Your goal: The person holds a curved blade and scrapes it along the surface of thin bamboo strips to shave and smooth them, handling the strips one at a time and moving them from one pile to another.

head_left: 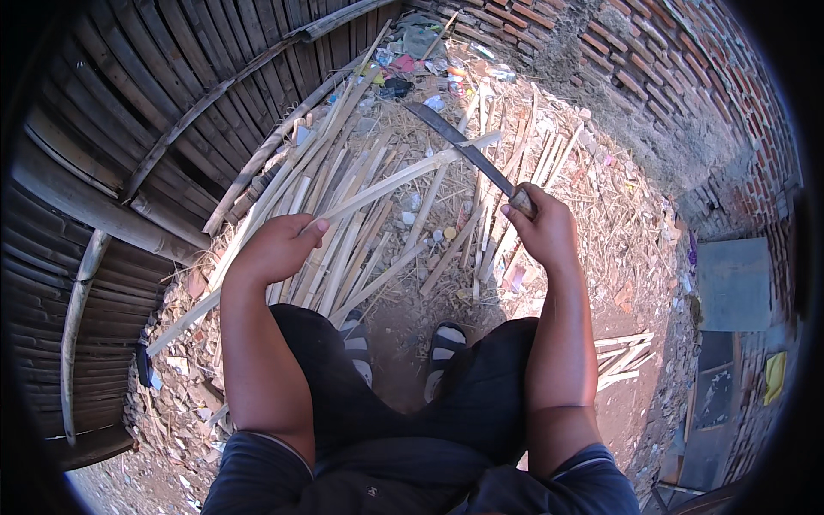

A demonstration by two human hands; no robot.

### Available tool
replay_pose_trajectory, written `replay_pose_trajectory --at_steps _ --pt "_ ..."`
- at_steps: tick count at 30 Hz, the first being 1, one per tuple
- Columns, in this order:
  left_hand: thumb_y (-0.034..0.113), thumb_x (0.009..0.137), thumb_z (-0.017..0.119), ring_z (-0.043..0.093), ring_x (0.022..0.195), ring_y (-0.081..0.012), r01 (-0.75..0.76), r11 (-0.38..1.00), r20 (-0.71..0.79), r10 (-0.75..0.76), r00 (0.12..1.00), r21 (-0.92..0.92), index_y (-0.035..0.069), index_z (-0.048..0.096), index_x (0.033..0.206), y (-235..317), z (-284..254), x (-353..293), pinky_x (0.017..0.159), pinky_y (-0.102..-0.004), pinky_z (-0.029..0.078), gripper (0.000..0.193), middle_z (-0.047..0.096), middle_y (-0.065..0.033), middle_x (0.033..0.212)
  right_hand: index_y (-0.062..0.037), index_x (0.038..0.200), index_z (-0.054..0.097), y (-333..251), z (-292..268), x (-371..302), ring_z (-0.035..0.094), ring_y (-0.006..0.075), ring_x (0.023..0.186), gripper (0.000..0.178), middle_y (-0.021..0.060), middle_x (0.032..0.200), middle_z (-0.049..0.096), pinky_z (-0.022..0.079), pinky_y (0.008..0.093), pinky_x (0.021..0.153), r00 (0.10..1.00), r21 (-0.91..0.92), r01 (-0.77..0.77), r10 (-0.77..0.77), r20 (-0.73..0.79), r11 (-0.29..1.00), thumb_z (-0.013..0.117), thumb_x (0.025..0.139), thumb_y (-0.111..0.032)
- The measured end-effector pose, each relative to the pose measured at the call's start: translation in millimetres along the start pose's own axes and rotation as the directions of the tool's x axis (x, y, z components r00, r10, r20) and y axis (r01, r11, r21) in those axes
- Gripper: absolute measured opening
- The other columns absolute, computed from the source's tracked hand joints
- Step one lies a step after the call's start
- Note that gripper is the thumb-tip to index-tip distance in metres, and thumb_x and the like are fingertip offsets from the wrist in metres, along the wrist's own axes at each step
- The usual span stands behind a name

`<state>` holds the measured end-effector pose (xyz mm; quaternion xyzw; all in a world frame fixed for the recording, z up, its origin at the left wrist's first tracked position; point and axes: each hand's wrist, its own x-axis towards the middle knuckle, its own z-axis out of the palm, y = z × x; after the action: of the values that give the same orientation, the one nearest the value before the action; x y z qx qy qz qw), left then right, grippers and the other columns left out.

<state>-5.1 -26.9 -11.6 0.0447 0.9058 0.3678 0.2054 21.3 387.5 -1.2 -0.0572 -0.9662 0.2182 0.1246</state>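
My left hand [276,247] is closed around the near end of a long, pale strip of split bamboo [390,182], which slants up and away to the right. In my right hand [547,225] is a machete [445,130], gripped by its wooden handle. The dark blade points up and to the left, crossing the strip close to its far end. It appears to touch the strip there, though how deep the edge sits cannot be made out. Under the strip, many more split bamboo strips [348,249] lie on the ground before my feet.
A slatted bamboo wall [163,103] rises at left, a brick wall [635,64] at far right. Shavings and litter [412,64] cover the ground. A small pile of short strips [625,356] lies right of my right forearm. A grey panel [734,283] leans at the right.
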Motion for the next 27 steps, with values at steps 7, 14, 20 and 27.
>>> replay_pose_trajectory --at_steps 7,14,20,27 --pt "0.046 0.111 0.057 0.062 0.089 -0.0223 -0.020 1.000 0.002 0.020 1.000 -0.001 0.004 0.071 0.097 0.0 1.1 0.9 0.087 -0.0391 0.051 0.047 0.068 -0.0096 0.089 -0.0119 0.114 0.075 4.3 1.9 -0.5 0.074 0.0382 0.085 0.035 0.0154 0.088 0.076 0.056 0.0490 0.075 0.999 0.061 -0.011 0.008 0.043 0.998 0.084 0.090 -0.035" --pt "0.047 0.111 0.055 0.063 0.090 -0.0248 -0.055 0.998 -0.004 0.055 0.998 0.001 0.003 0.071 0.099 3.7 5.9 2.0 0.089 -0.0409 0.051 0.048 0.068 -0.0123 0.091 -0.0140 0.116 0.074 -22.9 11.5 -10.5 0.072 0.0365 0.079 0.039 0.0118 0.082 0.071 0.055 0.0479 0.073 0.925 -0.048 0.378 -0.375 0.055 0.925 0.087 0.085 -0.033" --pt "0.046 0.111 0.054 0.065 0.093 -0.0273 -0.066 0.998 0.004 0.066 0.998 0.024 0.003 0.071 0.099 -3.6 2.3 1.6 0.091 -0.0419 0.051 0.048 0.070 -0.0153 0.095 -0.0131 0.123 0.076 13.7 -2.9 15.4 0.076 0.0385 0.092 0.041 0.0201 0.094 0.077 0.058 0.0476 0.080 0.993 0.003 -0.083 0.082 0.086 0.997 0.085 0.089 -0.033" --pt "0.045 0.111 0.054 0.064 0.093 -0.0270 0.016 1.000 0.029 -0.016 0.999 0.011 0.003 0.071 0.100 2.0 -2.8 0.6 0.091 -0.0413 0.050 0.047 0.071 -0.0153 0.096 -0.0111 0.126 0.075 22.2 6.8 5.8 0.076 0.0393 0.094 0.042 0.0213 0.096 0.078 0.057 0.0474 0.083 0.991 0.033 -0.064 0.060 0.124 0.997 0.082 0.093 -0.037"
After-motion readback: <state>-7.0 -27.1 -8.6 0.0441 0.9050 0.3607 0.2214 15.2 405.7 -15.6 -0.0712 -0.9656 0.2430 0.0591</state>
